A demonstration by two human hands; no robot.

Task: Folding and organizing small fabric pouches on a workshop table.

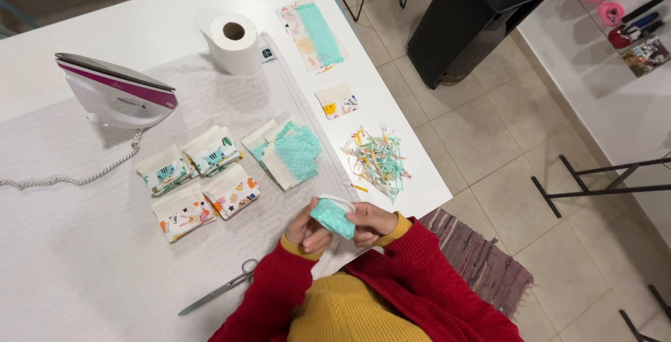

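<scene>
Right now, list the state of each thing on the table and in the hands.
teal fabric piece: held in both hands, off the table
left hand: gripping it
right hand: gripping it
iron: stood on its heel
scissors: lying closed
paper roll: upright

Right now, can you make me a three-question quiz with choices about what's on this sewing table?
1. Where do the scissors lie?
A. beside the iron
B. near the left sleeve
C. on the floor

2. What colour is the fabric piece in the hands?
A. teal with dots
B. black
C. red

3. How does the iron stand?
A. flat
B. upended on its heel
C. hanging

Answers: 1 B, they lie by the red sleeve. 2 A, the left hand and right hand pinch teal dotted cloth. 3 B, its soleplate faces up.
</scene>
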